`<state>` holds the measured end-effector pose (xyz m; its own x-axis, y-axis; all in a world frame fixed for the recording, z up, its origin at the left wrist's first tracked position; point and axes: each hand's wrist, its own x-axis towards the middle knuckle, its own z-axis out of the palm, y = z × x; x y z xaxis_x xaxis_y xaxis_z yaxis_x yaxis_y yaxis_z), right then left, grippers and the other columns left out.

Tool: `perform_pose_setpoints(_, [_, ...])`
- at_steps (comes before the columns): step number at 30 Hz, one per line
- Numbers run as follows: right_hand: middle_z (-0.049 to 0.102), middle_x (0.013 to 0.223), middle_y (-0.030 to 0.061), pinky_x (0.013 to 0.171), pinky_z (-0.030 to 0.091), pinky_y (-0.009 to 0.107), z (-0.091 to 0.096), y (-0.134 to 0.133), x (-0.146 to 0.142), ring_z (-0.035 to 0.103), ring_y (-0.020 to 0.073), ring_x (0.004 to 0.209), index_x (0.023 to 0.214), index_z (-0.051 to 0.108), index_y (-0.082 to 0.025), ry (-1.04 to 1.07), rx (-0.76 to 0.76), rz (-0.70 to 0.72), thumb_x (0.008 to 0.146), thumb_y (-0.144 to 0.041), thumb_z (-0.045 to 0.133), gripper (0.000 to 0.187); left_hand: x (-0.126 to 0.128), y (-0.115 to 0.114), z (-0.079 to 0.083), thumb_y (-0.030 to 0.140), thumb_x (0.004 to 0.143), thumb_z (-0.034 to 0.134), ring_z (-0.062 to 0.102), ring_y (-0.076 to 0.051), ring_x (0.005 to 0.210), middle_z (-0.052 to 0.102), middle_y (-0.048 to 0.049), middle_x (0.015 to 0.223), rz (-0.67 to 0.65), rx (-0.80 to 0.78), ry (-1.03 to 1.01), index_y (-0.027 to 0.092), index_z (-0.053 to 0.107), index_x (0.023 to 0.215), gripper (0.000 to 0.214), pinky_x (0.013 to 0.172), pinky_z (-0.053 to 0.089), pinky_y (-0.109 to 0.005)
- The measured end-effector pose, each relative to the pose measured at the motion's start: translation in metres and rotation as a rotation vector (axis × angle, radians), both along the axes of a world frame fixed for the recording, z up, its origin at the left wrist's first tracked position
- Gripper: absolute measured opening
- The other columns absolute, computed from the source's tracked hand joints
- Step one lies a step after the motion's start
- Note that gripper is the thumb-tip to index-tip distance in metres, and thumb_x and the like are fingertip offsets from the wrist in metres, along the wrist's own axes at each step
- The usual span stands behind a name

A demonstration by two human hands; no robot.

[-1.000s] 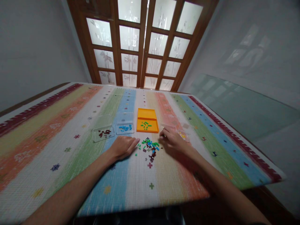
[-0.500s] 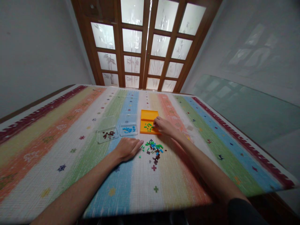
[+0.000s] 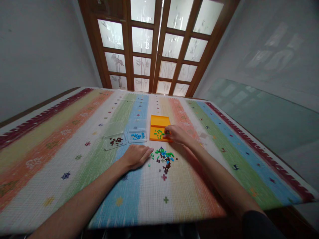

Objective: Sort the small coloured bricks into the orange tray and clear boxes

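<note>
A pile of small green, blue and dark bricks (image 3: 164,158) lies on the striped tablecloth (image 3: 74,159). My left hand (image 3: 137,155) rests flat beside the pile, palm down, fingers stretched toward it and holding nothing. My right hand (image 3: 175,133) reaches over the right edge of the orange tray (image 3: 157,120), which holds several green bricks (image 3: 158,133). Its fingers are curled together at the tray; whether they hold anything is too small to see.
Two clear boxes stand left of the orange tray: one with blue bricks (image 3: 137,135), one with dark bricks (image 3: 115,141). Another clear box (image 3: 201,136) shows partly behind my right arm. A wooden glazed door (image 3: 159,46) stands beyond the table's far edge.
My right hand went from the pile's right side up to the orange tray and now sits at its right edge. My left hand stayed flat beside the pile.
</note>
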<state>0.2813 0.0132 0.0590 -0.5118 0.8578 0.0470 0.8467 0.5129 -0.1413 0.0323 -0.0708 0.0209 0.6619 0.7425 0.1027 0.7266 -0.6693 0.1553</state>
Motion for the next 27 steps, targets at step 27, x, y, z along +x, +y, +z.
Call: perform_pose_setpoints(27, [0.078,0.095,0.0093,0.070,0.043,0.026,0.001,0.012,0.007,0.065,0.0172,0.079,0.098,0.080,-0.017,0.040,0.031,0.045,0.082,-0.002,0.058,0.031,-0.003,0.002,-0.006,0.038,0.110,0.023,0.063,-0.020,0.068,0.068,-0.0063,0.073,-0.030,0.036,-0.071,0.018,0.060,0.079,0.052,0.064,0.047,-0.031])
